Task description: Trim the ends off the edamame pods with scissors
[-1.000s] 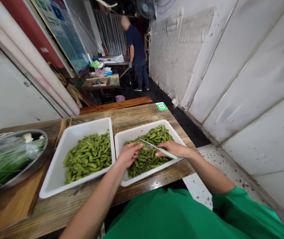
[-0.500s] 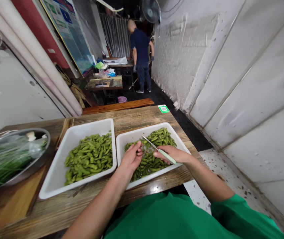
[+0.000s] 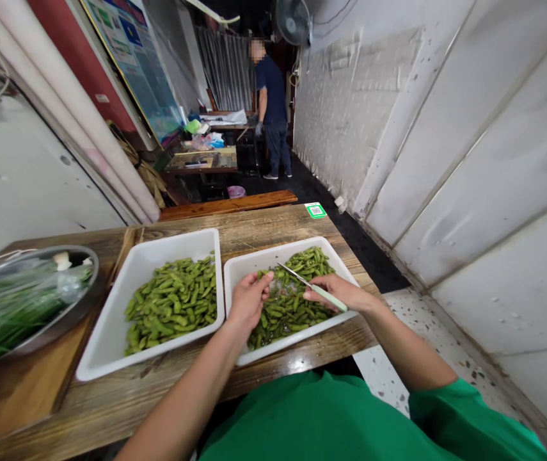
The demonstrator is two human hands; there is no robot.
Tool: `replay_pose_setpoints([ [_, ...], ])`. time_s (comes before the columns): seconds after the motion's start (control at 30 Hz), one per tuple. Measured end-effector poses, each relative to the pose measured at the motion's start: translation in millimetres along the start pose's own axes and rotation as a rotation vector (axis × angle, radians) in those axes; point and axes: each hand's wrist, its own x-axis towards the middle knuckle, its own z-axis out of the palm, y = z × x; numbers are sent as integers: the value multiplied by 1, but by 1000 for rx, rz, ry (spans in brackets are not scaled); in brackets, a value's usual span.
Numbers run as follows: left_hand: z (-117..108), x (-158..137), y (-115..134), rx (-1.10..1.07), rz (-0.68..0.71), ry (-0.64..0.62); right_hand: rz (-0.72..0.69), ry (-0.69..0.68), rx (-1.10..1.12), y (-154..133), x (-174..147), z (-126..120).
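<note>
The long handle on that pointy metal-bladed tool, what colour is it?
The long handle is pale green, showing best in the head view.

Creased green top (image 3: 340, 416), loose short right sleeve (image 3: 469, 419), bare forearms (image 3: 194, 384), bare left grip (image 3: 248, 299), bare right grip (image 3: 336, 291)

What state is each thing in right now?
Left hand, fingers curled, hold unclear.
Right hand, gripping cutting tool.
Cutting tool, blade tip near left hand.
Left tray, partly filled with pods.
Right tray, partly filled with wet pods.
Metal bowl, holding bagged greens.
Fan, running unclear.
</note>
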Motion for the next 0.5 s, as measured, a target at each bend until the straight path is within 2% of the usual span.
replay_pose_setpoints([
  [0.07, -8, 5, 9, 257, -17, -199, 10, 25, 77, 3, -1, -2],
  [0.1, -12, 9, 14, 417, 0, -259, 17, 37, 116, 4, -2, -3],
  [0.2, -20, 23, 23, 750, 172, -222, 23, 82, 186, 7, -5, -5],
  [0.27, -21, 29, 26, 750, 188, -255, 22, 102, 202, 9, -8, -6],
  [0.4, -20, 27, 28, 545, 12, -390, 20, 103, 200, 14, -12, -8],
  [0.5, -18, 21, 22, 656, -59, -419, 32, 94, 186, 16, -12, -8],
])
